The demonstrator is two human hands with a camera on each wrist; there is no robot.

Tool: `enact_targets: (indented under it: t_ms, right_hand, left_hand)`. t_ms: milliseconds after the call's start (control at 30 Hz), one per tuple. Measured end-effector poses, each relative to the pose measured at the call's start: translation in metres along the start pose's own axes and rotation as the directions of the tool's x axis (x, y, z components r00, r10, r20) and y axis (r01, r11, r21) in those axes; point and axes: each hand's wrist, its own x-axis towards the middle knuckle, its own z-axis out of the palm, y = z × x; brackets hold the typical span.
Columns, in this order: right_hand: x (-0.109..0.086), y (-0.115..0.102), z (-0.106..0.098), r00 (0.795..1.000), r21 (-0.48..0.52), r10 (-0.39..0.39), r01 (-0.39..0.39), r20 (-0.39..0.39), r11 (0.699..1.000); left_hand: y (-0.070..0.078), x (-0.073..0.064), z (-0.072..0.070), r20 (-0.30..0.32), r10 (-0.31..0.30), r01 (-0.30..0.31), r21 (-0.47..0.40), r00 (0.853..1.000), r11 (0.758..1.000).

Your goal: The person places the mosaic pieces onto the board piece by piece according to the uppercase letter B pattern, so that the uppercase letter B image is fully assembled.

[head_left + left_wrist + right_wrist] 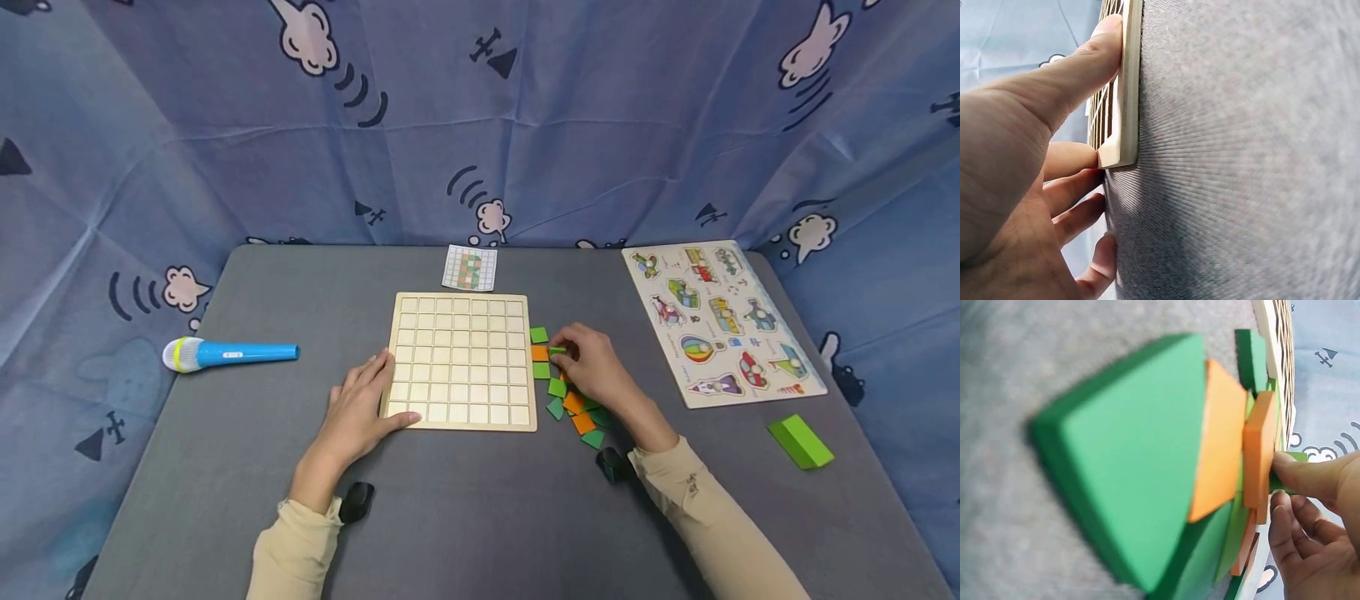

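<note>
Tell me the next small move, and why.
Probably lift the light green flat tile pinched in the right grip over to the pale wooden grid board: its cells are bare, the left grip touches its edge, and the small white paper card shows green and orange on a grid.

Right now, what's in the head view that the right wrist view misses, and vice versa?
Head only: the left hand on the grid board, the toy microphone, the printed grid card, the picture board and the green block.

Right wrist only: a close-up of the thick side edges of a dark green tile, and the right thumb pressed against a light green tile.

Both: the right hand, loose tiles, the patterned cloth and the grid board, only its edge in the wrist view.
</note>
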Motion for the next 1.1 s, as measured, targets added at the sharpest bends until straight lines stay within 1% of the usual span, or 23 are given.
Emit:
enact_targets:
  t_ms: [100,200,300,400,600,733,867,1100]
  right_hand:
    - [0.001,-0.003,0.0,1.0,0.006,-0.014,0.014,-0.006,1.0]
    - [0.003,-0.006,0.002,0.999,0.024,-0.043,0.043,-0.01,0.999]
    - [0.005,-0.01,0.005,0.998,0.048,-0.07,0.07,-0.002,0.996]
    - [0.008,-0.014,0.01,0.997,0.072,-0.081,0.08,0.009,0.994]
    - [0.018,-0.024,0.022,0.997,0.132,-0.077,0.075,0.008,0.988]
    - [0.027,-0.033,0.029,0.997,0.173,-0.072,0.069,0.011,0.983]
    - [0.036,-0.041,0.036,0.999,0.211,-0.051,0.046,0.019,0.976]
    - [0.049,-0.053,0.05,0.999,0.271,-0.033,0.034,-0.011,0.962]
  left_hand:
    - [0.0,0.0,0.0,0.007,-0.005,0.005,-0.004,1.0,1.0]
    - [-0.001,0.0,0.0,0.011,-0.01,0.01,-0.002,1.0,1.0]
    - [-0.001,0.0,0.0,0.017,-0.016,0.016,0.0,1.0,1.0]
    - [-0.001,0.001,0.0,0.024,-0.021,0.021,0.003,0.999,1.0]
    - [-0.001,0.002,0.001,0.03,-0.028,0.028,0.009,0.999,1.0]
    - [-0.001,0.001,0.001,0.021,-0.017,0.017,0.013,1.0,1.0]
    - [-0.001,0.0,0.001,0.014,-0.009,0.009,0.019,1.0,1.0]
    - [0.0,0.0,0.0,0.024,-0.013,0.013,0.016,1.0,1.0]
